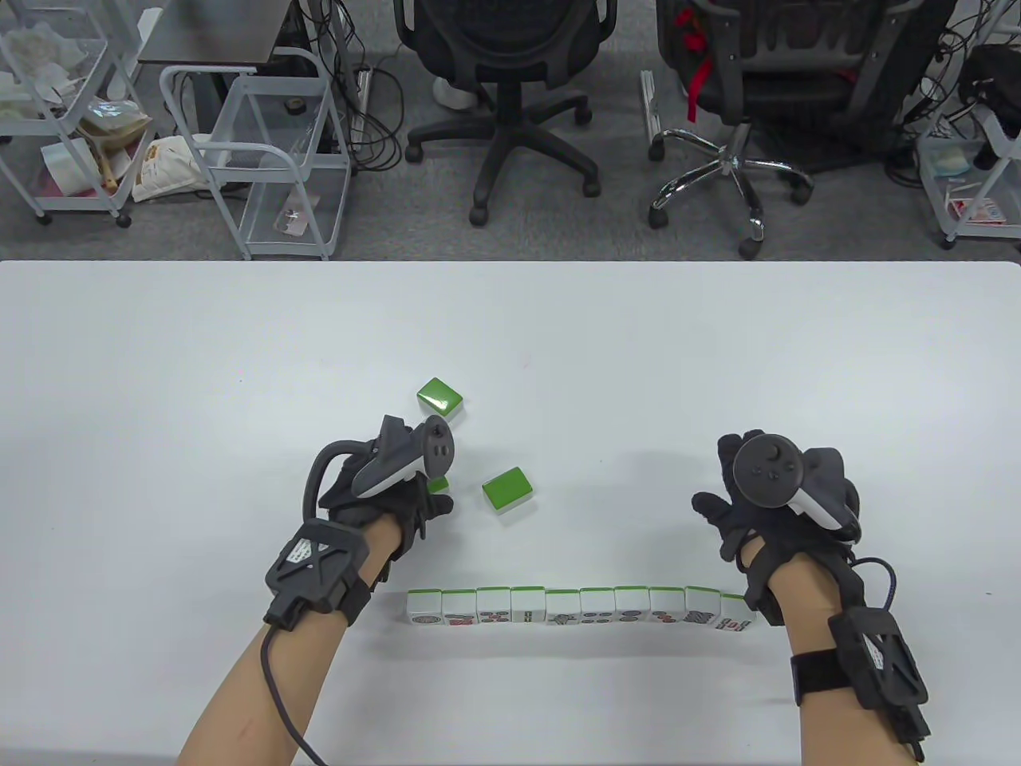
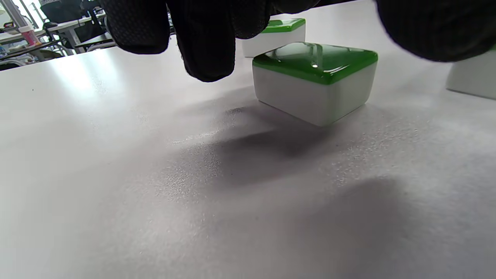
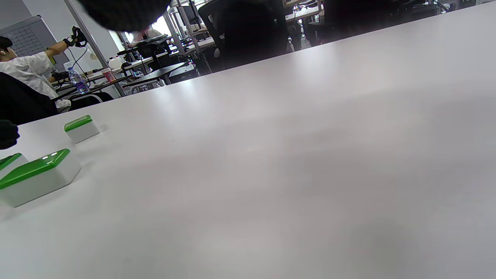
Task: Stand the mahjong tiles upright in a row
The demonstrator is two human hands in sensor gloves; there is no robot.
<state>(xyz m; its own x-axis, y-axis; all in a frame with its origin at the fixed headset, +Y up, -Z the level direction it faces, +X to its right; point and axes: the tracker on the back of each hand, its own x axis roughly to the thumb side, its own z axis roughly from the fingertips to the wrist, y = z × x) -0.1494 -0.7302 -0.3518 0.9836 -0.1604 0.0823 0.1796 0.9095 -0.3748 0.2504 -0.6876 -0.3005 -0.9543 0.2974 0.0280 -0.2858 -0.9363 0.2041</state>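
The left hand (image 1: 391, 495) hovers low over the white table (image 1: 159, 383), its grip spread: in the left wrist view the gloved fingertips (image 2: 205, 58) hang just above the surface beside a face-down mahjong tile (image 2: 314, 81), touching nothing. The right hand (image 1: 766, 495) rests with fingers loosely apart near the right end of the row, its grip likewise holding nothing. Three tiles lie flat with green backs up: the one under the left hand, showing only as a green sliver (image 1: 437, 483) from above, a second just to its right (image 1: 507, 488), and a third farther back (image 1: 440, 399). Nearer the person, ten tiles stand upright side by side in a row (image 1: 578, 608), green edges on top and white faces toward the camera. Their faces carry red, green and dark markings, some circles, but none can be read clearly, and no brand shows on the gloves or trackers. Beyond the table stand two black office chairs (image 1: 510, 88) and white wire carts (image 1: 263, 152).
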